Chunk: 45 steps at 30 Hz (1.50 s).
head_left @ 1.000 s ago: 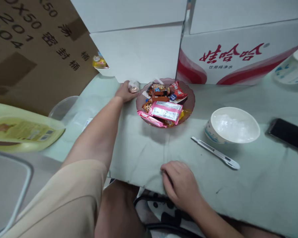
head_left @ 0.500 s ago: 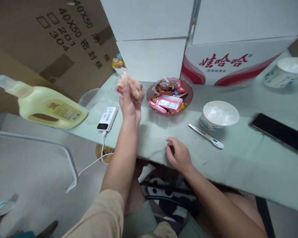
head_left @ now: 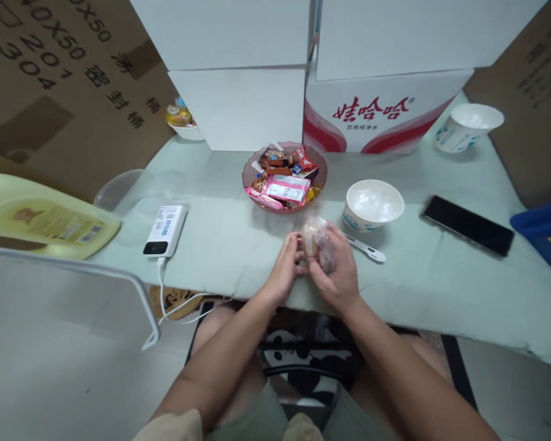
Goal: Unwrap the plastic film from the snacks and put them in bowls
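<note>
Low over the table's front part, my right hand [head_left: 342, 272] is closed around a clear-wrapped snack packet [head_left: 316, 239], blurred by motion, its thumb low on the packet. My left hand [head_left: 284, 264] is at the packet's left side with bent, slightly parted fingers; the fingertips come up against the wrapper, and I cannot tell whether they grip it. Behind both hands stands a pink scalloped bowl [head_left: 250, 191] of wrapped snacks. To the right are a paper bowl [head_left: 365, 222] lined with clear plastic and a white utility knife [head_left: 370, 251], partly hidden by my right hand.
On the left are a white power bank [head_left: 165, 229] with a cable, a clear plastic lid [head_left: 119, 193] and a yellow bottle [head_left: 55, 220]. A phone [head_left: 468, 225] and another paper bowl [head_left: 463, 131] are to the right. White cartons [head_left: 257, 110] wall off the back.
My left hand has come down and right from beside the snack bowl with the packet. My right hand has closed on the packet. The view has shifted right.
</note>
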Available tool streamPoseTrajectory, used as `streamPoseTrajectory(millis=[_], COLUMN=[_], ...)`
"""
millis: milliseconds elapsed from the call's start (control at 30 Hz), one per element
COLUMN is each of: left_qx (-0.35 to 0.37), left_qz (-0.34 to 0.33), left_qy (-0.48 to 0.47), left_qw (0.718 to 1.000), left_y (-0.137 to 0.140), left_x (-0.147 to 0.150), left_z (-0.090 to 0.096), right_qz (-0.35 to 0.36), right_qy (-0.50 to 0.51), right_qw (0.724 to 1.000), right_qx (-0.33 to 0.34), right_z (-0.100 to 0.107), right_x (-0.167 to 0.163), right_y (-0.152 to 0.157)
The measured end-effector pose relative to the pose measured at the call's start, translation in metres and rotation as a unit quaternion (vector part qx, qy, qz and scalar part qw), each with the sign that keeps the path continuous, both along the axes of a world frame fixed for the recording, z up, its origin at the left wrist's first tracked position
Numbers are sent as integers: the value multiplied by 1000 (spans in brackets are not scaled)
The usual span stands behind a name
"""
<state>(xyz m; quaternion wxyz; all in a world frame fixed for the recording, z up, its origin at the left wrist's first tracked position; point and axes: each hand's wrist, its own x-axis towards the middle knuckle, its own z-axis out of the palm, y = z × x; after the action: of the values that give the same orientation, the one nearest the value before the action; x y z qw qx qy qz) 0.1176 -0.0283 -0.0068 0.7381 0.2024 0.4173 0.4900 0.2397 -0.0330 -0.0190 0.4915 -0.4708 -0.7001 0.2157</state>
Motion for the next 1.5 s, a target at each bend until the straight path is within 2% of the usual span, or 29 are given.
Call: streamPoseTrajectory(millis=[100,167,300,400,467,567,633,700,767,833,933,1033,1133,1233,1300,1500], left_qx=[61,66,68,85,98,127,151,175,195,209,226,243,251,247,239,174], left_qz=[-9,-14,23,40,54,70,65,53,37,25,21,23,15,-3,11,186], left_qy=[7,2,-11,5,32,89,140,189,221,239,268,292,297,289,263,143], left_qw=[998,998,997,996,993,985,976,965,955,948,936,925,921,925,935,956], left_y=[3,4,3,1,1,2,4,5,6,7,9,11,10,9,9,14], left_x=[-5,-10,-20,-29,-35,-45,-50,-53,-54,-54,-53,-53,-51,-47,-46,-67], left_z=[-2,-2,1,2,0,-7,-13,-19,-23,-25,-25,-23,-23,-23,-22,-5], right_qz=[3,33,78,79,52,-69,-143,-168,-167,-162,-136,-48,48,66,62,99], right_qy=[-37,-44,-66,-92,-107,-163,-236,-307,-341,-335,-272,-116,-4,-24,-59,-147], right_qw=[999,998,992,987,987,983,961,933,920,922,945,980,986,990,991,979], right_qx=[-3,16,70,108,108,49,-21,-77,-99,-102,-117,-157,-158,-126,-107,-101], right_z=[0,1,-1,-4,-5,-5,-5,-6,-7,-7,-6,-5,-4,-3,-2,1], right_x=[1,3,7,14,23,45,60,72,78,79,76,66,52,40,35,42], right_y=[5,4,-5,-9,-8,0,6,10,12,12,8,1,-8,-13,-15,-15])
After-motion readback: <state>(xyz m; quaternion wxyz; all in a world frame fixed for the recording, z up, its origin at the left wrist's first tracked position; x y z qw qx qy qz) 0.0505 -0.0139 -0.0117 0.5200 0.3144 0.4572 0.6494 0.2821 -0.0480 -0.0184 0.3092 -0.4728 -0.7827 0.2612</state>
